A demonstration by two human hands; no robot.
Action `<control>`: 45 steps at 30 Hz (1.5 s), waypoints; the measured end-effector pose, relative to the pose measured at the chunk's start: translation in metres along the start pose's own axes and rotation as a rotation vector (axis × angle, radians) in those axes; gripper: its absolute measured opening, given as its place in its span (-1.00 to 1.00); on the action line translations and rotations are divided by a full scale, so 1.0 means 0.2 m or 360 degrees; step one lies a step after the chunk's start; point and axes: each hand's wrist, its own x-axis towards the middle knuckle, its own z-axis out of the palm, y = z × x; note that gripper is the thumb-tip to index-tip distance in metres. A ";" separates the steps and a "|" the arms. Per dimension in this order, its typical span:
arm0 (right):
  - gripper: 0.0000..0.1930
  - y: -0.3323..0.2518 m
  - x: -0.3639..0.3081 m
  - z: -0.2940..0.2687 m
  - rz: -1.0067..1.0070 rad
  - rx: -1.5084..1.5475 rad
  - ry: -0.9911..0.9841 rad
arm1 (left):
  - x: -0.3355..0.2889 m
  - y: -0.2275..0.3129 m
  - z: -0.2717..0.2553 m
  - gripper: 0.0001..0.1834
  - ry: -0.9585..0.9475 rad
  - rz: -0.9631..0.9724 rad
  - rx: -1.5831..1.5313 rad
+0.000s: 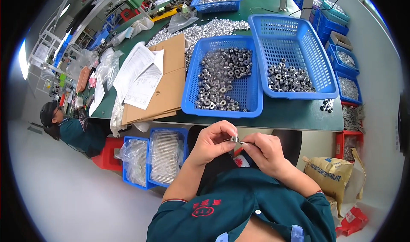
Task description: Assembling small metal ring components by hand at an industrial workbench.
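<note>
closed thumb to fingertips, the left hand point(213, 144) had hold of a small metal collar point(234, 138), just short of the green table point(294, 120). immediately right of that grip, the right hand point(264, 150) pinched a thin metal piece point(242, 142), its tip near the collar; whether they touched could not be told. straight beyond the grip, a blue basket point(222, 112) held similar collars point(215, 97); beyond and to its right stood a second basket point(299, 95).

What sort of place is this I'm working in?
Probably a factory floor or workshop handling small metal parts: blue plastic baskets hold ring-shaped metal parts, loose silvery pieces lie heaped on a green workbench, and a co-worker is at left.
</note>
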 end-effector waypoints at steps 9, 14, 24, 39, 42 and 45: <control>-0.91 -0.04 -0.03 0.01 -0.0300 -0.0677 -0.0052 | -0.07 0.02 0.02 -0.85 -0.0027 -0.0024 0.0163; -0.90 -0.01 -0.09 0.06 0.0057 -0.0268 0.0026 | -0.07 0.04 0.06 -0.84 0.0091 -0.0090 0.0446; -0.80 0.04 -0.11 0.01 0.1618 0.2081 -0.0340 | -0.06 0.09 0.08 -0.85 0.0020 0.0104 0.1249; -0.92 -0.05 -0.12 0.01 0.0736 0.0245 -0.0114 | -0.05 0.11 0.14 -0.79 -0.0024 0.0228 0.1536; -0.89 0.00 -0.12 0.01 -0.0103 -0.0526 -0.0048 | -0.03 0.11 0.15 -0.79 -0.0095 0.0295 0.1687; -0.88 -0.04 -0.09 -0.03 -0.0176 -0.0777 -0.0197 | -0.02 0.13 0.16 -0.79 -0.0146 0.0323 0.1763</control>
